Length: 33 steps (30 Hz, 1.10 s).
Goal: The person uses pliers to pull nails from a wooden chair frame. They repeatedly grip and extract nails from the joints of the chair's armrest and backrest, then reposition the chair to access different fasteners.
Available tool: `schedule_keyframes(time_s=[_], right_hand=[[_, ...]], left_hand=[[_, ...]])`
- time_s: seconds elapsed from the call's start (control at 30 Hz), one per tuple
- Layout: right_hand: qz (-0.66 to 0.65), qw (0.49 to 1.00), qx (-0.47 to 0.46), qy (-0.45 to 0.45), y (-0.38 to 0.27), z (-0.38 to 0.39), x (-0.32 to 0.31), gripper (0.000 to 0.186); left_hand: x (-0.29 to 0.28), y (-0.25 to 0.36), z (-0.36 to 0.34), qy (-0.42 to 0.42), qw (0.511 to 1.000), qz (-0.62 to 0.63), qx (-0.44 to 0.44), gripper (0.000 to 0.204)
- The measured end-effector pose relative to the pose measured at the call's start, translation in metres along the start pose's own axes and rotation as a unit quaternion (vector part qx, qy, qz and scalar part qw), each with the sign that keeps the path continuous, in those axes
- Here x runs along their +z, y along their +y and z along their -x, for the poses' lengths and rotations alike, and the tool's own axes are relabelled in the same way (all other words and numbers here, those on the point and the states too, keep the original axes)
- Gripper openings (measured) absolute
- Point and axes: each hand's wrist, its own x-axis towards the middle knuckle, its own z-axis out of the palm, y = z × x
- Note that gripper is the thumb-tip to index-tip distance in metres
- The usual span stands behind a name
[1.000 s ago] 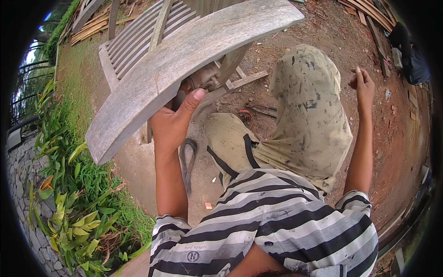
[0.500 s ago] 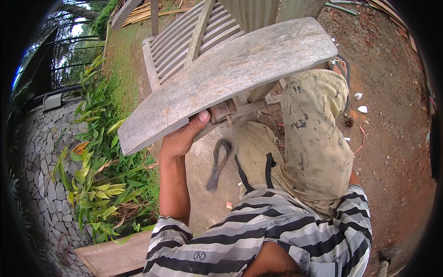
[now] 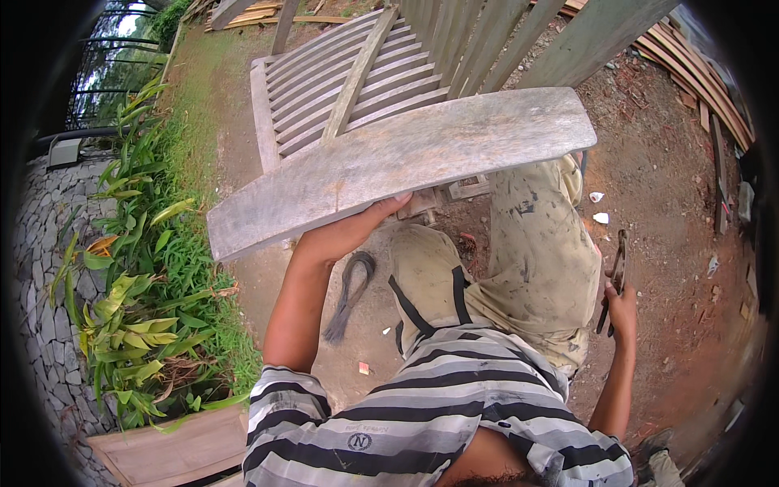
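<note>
In front of me a weathered grey wooden chair leans tipped over, its slatted part beyond a broad curved armrest. My left hand is closed round the armrest's near edge, thumb along it; its fingers are mostly hidden underneath. Out to the right, away from the chair, my right hand grips dark metal pincers by the handles, jaws pointing up. On the ground between my left forearm and knee lies a looped bundle of thin grey wire-like strands.
Leafy plants and stone paving border the left side. A wooden panel lies at lower left. Planks are stacked at far right. White scraps dot the dirt beside my bent leg.
My right hand has come out from beside my leg, bringing pincers into view. The armrest now sits lower and more level in view, with my left hand still on it.
</note>
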Motion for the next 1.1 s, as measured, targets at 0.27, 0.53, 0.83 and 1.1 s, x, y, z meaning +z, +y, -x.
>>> schedule_keyframes(time_s=[0.27, 0.53, 0.83, 1.1], right_hand=[[-0.111, 0.954, -0.189, -0.206, -0.251, 0.172, 0.002, 0.061], [-0.044, 0.891, -0.367, -0.263, -0.257, 0.176, 0.104, 0.085], [0.09, 0.894, -0.428, -0.099, -0.267, 0.191, 0.118, 0.083], [0.053, 0.92, -0.361, -0.146, -0.271, 0.198, 0.118, 0.072]], left_hand=[[0.002, 0.013, -0.008, -0.024, 0.998, 0.039, 0.042, 0.055], [0.009, 0.008, -0.012, -0.023, 0.991, 0.095, 0.09, 0.054], [0.019, -0.009, -0.021, -0.049, 0.988, 0.124, 0.084, 0.058], [0.026, -0.022, -0.025, -0.074, 0.99, 0.064, 0.1, 0.062]])
